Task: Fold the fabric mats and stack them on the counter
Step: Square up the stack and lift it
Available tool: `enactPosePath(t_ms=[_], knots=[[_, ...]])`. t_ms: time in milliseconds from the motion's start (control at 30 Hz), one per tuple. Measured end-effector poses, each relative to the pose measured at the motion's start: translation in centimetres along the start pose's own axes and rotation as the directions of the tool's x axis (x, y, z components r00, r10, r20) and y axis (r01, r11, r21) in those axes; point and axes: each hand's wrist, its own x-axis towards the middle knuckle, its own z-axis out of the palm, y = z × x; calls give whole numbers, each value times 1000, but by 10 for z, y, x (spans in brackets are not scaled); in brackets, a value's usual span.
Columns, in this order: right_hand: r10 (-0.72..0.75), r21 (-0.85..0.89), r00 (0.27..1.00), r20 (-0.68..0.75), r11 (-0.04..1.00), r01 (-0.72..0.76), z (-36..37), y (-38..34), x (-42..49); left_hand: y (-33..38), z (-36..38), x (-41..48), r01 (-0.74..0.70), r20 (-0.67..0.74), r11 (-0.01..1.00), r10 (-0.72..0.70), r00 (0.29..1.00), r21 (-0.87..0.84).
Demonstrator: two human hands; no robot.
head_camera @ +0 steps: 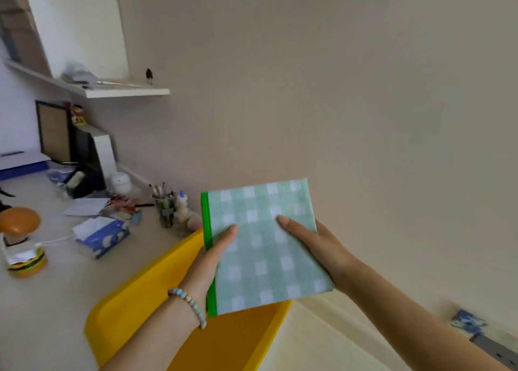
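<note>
A folded fabric mat (260, 261), pale green and white check with a bright green strip along its left edge, is held up in the air before the beige wall. My left hand (213, 255) grips its left edge, thumb lying on the front. My right hand (316, 247) holds the right edge, thumb pressed flat on the checked face. The other fingers of both hands are hidden behind the mat. The mat hangs above a yellow tray (157, 295) that rests on the counter (50, 309).
On the counter to the left lie a blue tissue pack (102, 237), a burger-shaped toy (26, 264), an orange mushroom lamp (18, 223), a cup of pens (165, 208) and a glue bottle (182, 202). A white shelf (112, 90) juts from the wall above.
</note>
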Motion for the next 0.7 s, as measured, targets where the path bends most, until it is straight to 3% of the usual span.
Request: enactPosePath(t_ms=[100, 133, 233, 333, 467, 567, 633, 700], knots=[[142, -52, 984, 103, 989, -138, 12, 24, 34, -38, -18, 5, 132, -147, 985, -147, 978, -107], [190, -79, 973, 132, 980, -181, 14, 32, 45, -48, -19, -1, 174, -135, 982, -184, 974, -78], [319, -160, 930, 180, 943, -293, 19, 52, 79, -80, -34, -12, 350, 61, 915, -345, 937, -203], [442, -245, 867, 229, 888, -388, 23, 72, 109, -103, -43, 0, 482, 21, 841, -493, 870, -246], [569, -365, 782, 255, 806, -467, 28, 100, 139, -187, -65, 48, 531, -174, 829, -557, 812, -173], [651, -448, 712, 265, 737, -507, 27, 123, 159, -247, -74, 78, 516, -157, 822, -557, 815, -239], [695, -502, 660, 284, 694, -516, 26, 136, 172, -226, -56, 65, 509, -114, 795, -568, 815, -329], [732, -535, 614, 296, 659, -528, 25, 147, 184, -232, -51, 66, 493, -156, 794, -571, 806, -356]])
